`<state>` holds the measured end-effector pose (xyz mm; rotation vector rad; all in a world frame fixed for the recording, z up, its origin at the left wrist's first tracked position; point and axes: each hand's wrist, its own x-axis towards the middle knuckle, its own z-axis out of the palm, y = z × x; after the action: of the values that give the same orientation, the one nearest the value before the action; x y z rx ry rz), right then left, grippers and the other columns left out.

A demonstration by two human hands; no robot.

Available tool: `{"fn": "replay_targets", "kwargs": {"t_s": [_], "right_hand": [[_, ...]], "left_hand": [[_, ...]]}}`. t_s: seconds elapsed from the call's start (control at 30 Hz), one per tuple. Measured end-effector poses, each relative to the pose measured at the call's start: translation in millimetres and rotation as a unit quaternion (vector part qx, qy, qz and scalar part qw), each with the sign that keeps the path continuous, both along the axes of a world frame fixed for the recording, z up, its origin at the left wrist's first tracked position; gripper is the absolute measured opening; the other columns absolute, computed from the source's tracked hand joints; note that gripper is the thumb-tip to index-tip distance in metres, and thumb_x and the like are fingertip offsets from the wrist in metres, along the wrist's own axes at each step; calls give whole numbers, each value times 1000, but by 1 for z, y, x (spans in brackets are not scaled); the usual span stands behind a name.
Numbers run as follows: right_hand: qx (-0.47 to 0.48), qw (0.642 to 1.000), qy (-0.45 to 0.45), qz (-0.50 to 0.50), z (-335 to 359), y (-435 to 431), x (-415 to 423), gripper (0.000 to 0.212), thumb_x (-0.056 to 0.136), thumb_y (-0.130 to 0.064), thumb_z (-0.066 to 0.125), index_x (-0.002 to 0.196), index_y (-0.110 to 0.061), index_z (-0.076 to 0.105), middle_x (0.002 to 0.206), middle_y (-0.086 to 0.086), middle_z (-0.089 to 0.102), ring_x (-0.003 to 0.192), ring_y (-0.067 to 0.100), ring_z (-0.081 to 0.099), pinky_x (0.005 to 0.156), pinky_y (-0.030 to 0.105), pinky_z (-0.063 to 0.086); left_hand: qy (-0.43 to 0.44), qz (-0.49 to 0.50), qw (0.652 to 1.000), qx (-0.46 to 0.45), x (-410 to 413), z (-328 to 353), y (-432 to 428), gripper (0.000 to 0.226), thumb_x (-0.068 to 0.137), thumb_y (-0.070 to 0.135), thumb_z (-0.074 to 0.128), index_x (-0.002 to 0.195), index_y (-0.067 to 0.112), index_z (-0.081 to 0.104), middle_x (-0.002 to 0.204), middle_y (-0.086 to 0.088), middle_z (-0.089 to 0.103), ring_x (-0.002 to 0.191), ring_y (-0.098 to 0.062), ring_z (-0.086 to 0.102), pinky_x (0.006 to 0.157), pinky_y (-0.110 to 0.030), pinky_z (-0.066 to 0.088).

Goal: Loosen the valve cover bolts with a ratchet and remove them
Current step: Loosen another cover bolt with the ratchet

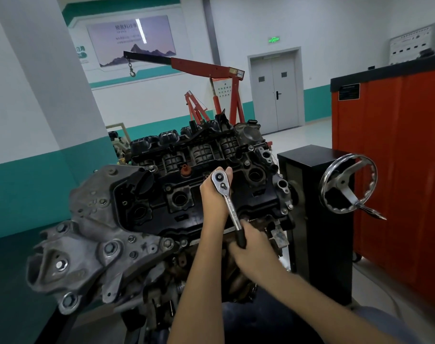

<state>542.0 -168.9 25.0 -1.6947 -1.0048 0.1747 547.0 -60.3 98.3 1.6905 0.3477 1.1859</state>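
Orange sheet-metal tool cabinet with black top (397,170), far right: flat panelled sides, glossy paint.

Red steel engine hoist (211,68) at the back wall, with a black boom tip and a chain and hook hanging from it.

Centre: bare car engine of grey cast metal and black plastic (159,289), top face tilted toward the camera. Just right of it stands a black box-section stand column (318,232). A chrome handwheel with scalloped rim (348,184) sits on the column's side.

Rough grey cast-aluminium bracket (92,244) on the engine's left end: dull, pitted, with several hex heads set in it.

Black ribbed plastic valve cover (159,207) spans the engine top, dusty, its round plug wells open. A small silver bolt head (168,188) sits at the corner of one well.

Left-hand grip (215,194): over the middle of the cover, curled round the ratchet's head from the left, thumb up along the head's far edge.

Right-hand grip (251,247): closed round the black handle end, at the cover's near edge.

Chrome steel ratchet with black handle (230,207): round polished head flat over the cover's middle. The slim shank slopes down and right toward the camera. The tool runs from one grip to the other, bare chrome showing between them.

Whatever sits under the head is hidden.
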Motion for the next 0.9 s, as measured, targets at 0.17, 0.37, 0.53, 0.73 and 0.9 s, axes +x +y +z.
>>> {"fn": "replay_targets", "kwargs": {"t_s": [0.17,0.37,0.53,0.73,0.9], "right_hand": [[-158,965,-206,43,40,-47,77,16,87,-7,58,83,-20,50,70,4,58,57,19,57,55,35,48],[-161,956,-246,16,57,-47,92,11,87,-9,57,82,-13,49,70,10,57,58,26,58,57,43,50],[-28,999,-15,1,-2,-24,13,20,82,-3,59,78,-21,53,67,3,57,55,9,51,52,20,42],[-57,997,-48,-18,8,-25,24,10,79,-4,58,73,-12,55,64,1,55,57,13,51,56,27,43],[-208,935,-281,-64,66,-45,92,17,82,-19,61,73,-26,49,69,-6,49,73,24,57,64,31,45]], "left_hand": [[67,-22,993,99,-3,-3,10,53,95,6,57,56,20,24,48,11,25,51,-5,22,52,-22,21],[24,-13,998,51,5,-1,6,53,96,3,53,56,20,23,51,10,23,51,-6,20,52,-23,20],[-46,23,998,39,12,-2,-9,53,97,-4,51,58,20,23,55,7,20,47,-3,21,51,-15,20],[-2,19,995,93,6,-4,0,51,98,4,53,59,17,24,55,5,21,48,-4,21,49,-17,20],[50,17,987,154,-1,-1,9,55,94,13,63,53,20,27,46,9,27,48,-8,24,51,-22,22]]}}
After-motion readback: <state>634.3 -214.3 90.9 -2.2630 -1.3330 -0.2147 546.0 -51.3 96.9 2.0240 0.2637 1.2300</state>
